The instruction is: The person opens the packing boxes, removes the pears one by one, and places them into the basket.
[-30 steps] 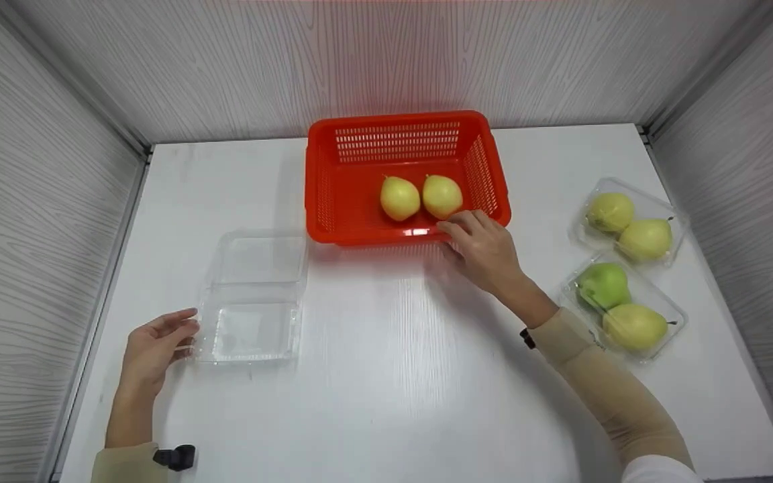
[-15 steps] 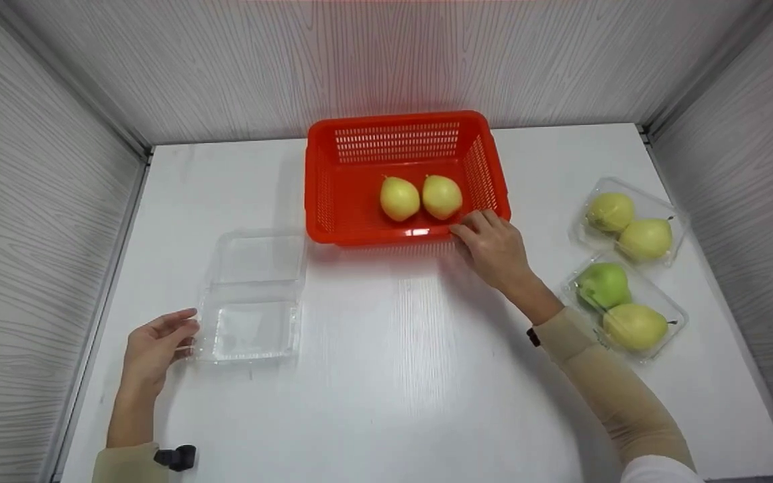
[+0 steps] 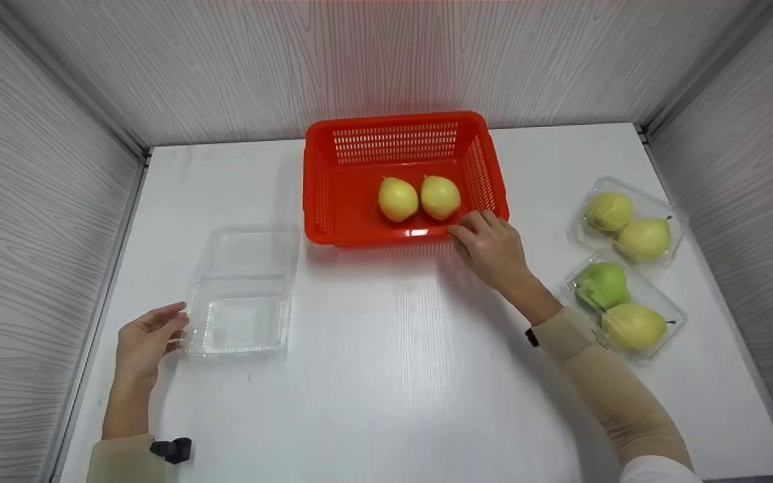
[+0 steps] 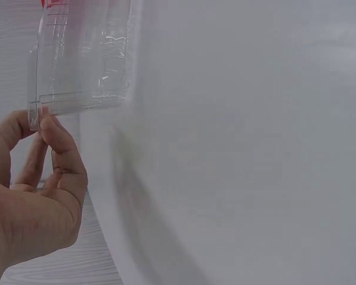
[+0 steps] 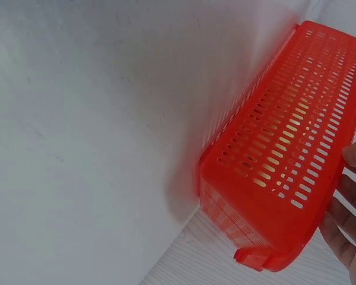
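With thumb and fingers, my left hand (image 3: 145,342) pinches the near left edge of a clear plastic clamshell box (image 3: 245,288), which lies opened out and holds nothing. In the left wrist view the thumb and fingertips meet on the box's rim (image 4: 34,116). My right hand (image 3: 492,251) grips the front rim of a red plastic basket (image 3: 359,235) near its right corner. The right wrist view shows the thumb and fingers (image 5: 344,228) on either side of that rim. Two yellow pears, a left one (image 3: 398,199) and a right one (image 3: 440,198), lie side by side inside the basket.
At the right of the white table (image 3: 373,389) lie two clear boxes. The farther box (image 3: 658,201) has two yellow pears in it; the nearer box (image 3: 655,298) has one green pear (image 3: 602,285) and one yellow pear (image 3: 635,327). Grey wood-grain panels (image 3: 393,60) enclose the table's back and sides.
My right hand has shifted right along the basket's front rim and now grips it. My left hand has drawn the clear box slightly left and away from me. The basket has barely moved.
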The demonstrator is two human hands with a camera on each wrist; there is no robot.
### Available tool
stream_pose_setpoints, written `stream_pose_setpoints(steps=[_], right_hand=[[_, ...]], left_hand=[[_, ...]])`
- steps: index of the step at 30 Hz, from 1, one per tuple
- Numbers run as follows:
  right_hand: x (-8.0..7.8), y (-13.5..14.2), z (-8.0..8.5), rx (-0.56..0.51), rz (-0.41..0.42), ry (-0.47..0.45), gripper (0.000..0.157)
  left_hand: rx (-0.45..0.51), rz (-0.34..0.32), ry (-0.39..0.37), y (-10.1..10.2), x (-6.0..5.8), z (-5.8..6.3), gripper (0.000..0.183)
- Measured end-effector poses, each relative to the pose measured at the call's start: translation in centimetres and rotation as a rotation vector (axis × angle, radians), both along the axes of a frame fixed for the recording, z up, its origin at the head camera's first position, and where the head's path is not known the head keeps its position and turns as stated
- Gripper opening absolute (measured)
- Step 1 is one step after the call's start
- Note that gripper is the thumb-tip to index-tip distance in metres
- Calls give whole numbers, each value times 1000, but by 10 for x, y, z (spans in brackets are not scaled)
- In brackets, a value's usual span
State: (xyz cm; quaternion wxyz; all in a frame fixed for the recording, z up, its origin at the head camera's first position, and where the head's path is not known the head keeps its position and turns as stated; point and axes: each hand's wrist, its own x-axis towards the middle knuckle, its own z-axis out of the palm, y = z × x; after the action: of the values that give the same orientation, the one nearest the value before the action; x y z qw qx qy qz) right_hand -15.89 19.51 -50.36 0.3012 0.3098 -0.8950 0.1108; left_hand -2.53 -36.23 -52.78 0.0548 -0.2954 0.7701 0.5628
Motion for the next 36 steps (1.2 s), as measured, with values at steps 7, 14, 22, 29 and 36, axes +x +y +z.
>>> stream_pose_setpoints(steps=[7, 14, 22, 29, 36], right_hand=[[-1, -1, -1, -8, 4, 13, 8], [-1, -1, -1, -3, 7, 18, 9], [-1, 0, -2, -2, 1, 5, 8], [0, 1, -3, -5, -4, 8, 8], [0, 0, -2, 1, -7, 3, 9]], left_hand=[[-59, 16, 3, -6, -8, 0, 37], [-47, 57, -8, -13, -18, 3, 37], [28, 116, -9, -22, -32, 6, 32], [95, 149, 22, -31, -48, 9, 29], [128, 172, 24, -41, -61, 8, 23]])
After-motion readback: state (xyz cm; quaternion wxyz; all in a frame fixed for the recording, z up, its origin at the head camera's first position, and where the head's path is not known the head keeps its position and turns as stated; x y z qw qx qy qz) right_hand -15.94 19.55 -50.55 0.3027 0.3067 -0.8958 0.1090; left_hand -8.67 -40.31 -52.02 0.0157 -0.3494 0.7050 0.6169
